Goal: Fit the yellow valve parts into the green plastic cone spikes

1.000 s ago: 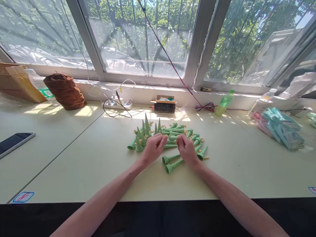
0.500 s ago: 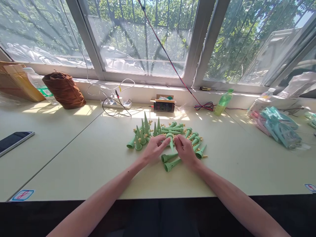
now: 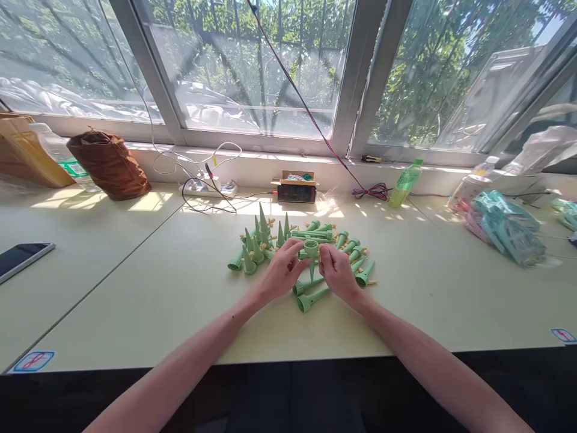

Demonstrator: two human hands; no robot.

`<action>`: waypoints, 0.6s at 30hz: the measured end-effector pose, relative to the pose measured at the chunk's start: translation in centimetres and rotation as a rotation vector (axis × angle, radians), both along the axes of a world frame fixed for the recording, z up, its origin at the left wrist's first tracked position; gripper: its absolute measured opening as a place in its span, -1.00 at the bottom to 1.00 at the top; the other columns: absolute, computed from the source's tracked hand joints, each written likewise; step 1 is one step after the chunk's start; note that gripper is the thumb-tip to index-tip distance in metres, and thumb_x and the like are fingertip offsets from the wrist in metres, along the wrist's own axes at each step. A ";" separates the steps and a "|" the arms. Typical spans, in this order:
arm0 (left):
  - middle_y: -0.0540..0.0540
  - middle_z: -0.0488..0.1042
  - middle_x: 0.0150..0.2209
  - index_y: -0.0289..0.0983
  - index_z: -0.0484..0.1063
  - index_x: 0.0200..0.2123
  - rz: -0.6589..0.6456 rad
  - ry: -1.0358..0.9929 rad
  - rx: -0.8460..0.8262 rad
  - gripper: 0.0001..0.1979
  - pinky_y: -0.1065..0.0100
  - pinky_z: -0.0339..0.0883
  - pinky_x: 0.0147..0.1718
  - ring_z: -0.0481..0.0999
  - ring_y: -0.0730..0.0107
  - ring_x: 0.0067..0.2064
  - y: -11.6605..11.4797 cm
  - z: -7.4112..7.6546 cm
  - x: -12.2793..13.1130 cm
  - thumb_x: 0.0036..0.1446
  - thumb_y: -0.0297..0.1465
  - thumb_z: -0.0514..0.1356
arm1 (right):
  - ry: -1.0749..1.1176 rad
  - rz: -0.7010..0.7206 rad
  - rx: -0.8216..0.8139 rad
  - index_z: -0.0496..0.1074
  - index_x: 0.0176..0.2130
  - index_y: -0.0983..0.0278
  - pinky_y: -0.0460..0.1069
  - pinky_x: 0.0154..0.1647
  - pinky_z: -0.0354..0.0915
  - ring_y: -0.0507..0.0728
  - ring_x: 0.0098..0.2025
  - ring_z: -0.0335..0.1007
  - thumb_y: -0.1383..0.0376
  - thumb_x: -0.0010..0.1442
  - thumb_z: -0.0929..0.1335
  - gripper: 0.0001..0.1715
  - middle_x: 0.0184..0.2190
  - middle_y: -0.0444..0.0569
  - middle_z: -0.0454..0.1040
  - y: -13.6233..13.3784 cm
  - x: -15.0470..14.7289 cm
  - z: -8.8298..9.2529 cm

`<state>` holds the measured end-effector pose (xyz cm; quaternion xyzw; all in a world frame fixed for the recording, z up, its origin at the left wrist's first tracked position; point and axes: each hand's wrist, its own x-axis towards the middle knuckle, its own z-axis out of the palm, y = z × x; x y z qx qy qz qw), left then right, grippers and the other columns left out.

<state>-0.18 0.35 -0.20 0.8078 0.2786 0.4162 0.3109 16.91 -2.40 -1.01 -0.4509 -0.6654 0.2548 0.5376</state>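
Between my hands is a green plastic watering spike [image 3: 311, 250], point down, with its round open mouth turned up toward me. My left hand [image 3: 283, 267] grips it from the left, fingers at the rim and thumb lower on the body. Pinched closed at its right side is my right hand [image 3: 338, 267]; what its fingertips hold is hidden. Several green spikes stand on their wide ends [image 3: 249, 263] left of my hands. Others lie on their sides around my right hand, among them a spike [image 3: 311, 299] in front; many have small beige side pieces.
The pale table [image 3: 180, 313] meets a window sill behind. Along the back are a brown bag [image 3: 110, 165], a power strip [image 3: 207, 188] with cables, a small box [image 3: 296, 191] and a green bottle [image 3: 406, 183]. A phone [image 3: 22, 260] lies left, plastic packets [image 3: 509, 231] right.
The held spike has tipped so that its open mouth now faces up toward me. My left fingers have shifted to its rim. My right hand stays pinched beside it.
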 end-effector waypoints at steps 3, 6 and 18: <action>-0.10 0.32 -0.10 -0.17 0.35 0.09 0.021 0.010 0.084 -0.72 0.51 0.15 -0.58 0.17 0.65 -0.52 0.1 -0.3 0.0 0.35 -0.32 0.07 | 0.021 0.009 0.010 0.11 -0.48 0.19 -0.06 -0.56 0.07 0.03 -0.60 0.09 0.03 0.42 0.13 -0.51 -0.63 -0.19 0.15 0.0 0.0 -0.1; -0.10 0.34 -0.12 -0.17 0.34 0.11 0.065 0.005 0.127 -0.71 0.51 0.17 -0.55 0.20 0.62 -0.49 0.2 -0.5 0.1 0.35 -0.32 0.07 | 0.019 -0.001 0.035 0.12 -0.47 0.19 -0.06 -0.55 0.07 0.02 -0.59 0.08 0.04 0.43 0.13 -0.52 -0.62 -0.19 0.16 0.0 -0.1 -0.1; 0.00 0.23 -0.70 -0.33 0.40 -0.59 0.099 -0.118 -0.349 -0.28 0.42 0.06 -0.61 0.21 0.51 -0.63 -0.6 0.9 0.3 0.29 0.10 -0.14 | -0.165 -0.007 0.160 0.24 -0.43 0.21 -0.05 -0.42 0.13 0.04 -0.52 0.16 0.15 0.43 0.15 -0.59 -0.56 -0.16 0.27 0.2 0.1 0.6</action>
